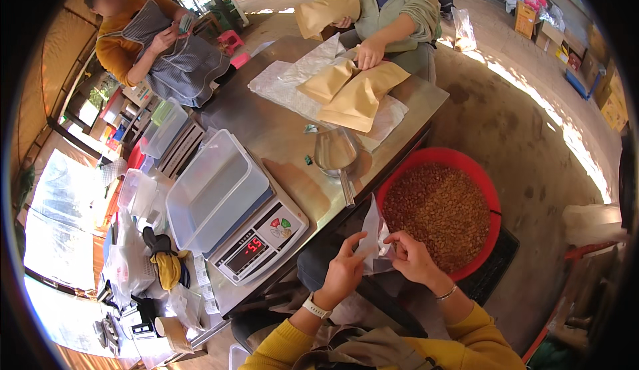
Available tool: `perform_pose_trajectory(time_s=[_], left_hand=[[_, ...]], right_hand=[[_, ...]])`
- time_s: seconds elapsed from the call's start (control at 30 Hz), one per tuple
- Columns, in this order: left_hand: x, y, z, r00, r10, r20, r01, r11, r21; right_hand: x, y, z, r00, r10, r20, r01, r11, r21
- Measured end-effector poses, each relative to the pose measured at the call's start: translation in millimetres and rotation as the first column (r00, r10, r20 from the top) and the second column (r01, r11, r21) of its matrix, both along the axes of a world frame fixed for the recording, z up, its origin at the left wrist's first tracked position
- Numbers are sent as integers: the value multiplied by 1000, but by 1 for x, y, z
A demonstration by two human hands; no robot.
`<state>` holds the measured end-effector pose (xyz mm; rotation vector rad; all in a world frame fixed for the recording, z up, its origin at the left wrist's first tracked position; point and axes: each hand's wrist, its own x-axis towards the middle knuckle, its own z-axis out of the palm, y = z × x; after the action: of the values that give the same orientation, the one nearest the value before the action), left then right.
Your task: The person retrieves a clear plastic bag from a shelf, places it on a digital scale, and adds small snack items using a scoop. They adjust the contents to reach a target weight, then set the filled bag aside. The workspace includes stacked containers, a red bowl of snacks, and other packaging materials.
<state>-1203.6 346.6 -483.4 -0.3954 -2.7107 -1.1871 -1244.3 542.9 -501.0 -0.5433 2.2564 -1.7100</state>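
Note:
A thin translucent plastic bag [372,242] hangs between my hands over my lap. My right hand [410,257] pinches its right edge between thumb and fingers. My left hand [347,265] is at its left side with the index finger raised; whether it grips the film is unclear. Just beyond my right hand stands a red tub [491,190] of small reddish and golden-brown pieces [439,210]. On the metal table, a metal scoop [337,153] lies with its handle at the near edge. Left of it, a digital scale [259,250] bears a clear plastic bin [209,195].
Kraft paper pouches [362,95] lie on white sheeting [279,78] on the metal table [234,103]. A co-worker's hand [370,53] touches them; another person stands at the far left. Black-and-yellow gloves [167,265] and plastic bags lie left of the scale.

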Motion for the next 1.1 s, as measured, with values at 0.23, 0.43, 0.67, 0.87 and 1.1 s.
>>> perform_pose_trajectory(time_s=[0.23, 0.43, 0.67, 0.87, 1.1], left_hand=[[-9, -15, -34, 989, -97, -109, 93, 995, -42], [-27, 8, -42, 993, -109, 37, 113, 988, -106], [-47, 17, -64, 996, -74, 56, 77, 996, -51], [-90, 47, -84, 987, -155, 40, 157, 987, -35], [-97, 62, -118, 988, -133, 80, 140, 986, -94]], right_hand=[[-97, -52, -6, 941, 97, 325, -13, 968, -251], [-163, -131, -39, 966, -15, 258, -8, 996, 86], [-45, 31, -50, 919, -100, 381, 202, 950, -238], [39, 221, -112, 754, -653, -70, 374, 339, 863], [38, 270, -155, 855, -505, -117, 189, 95, 977]])
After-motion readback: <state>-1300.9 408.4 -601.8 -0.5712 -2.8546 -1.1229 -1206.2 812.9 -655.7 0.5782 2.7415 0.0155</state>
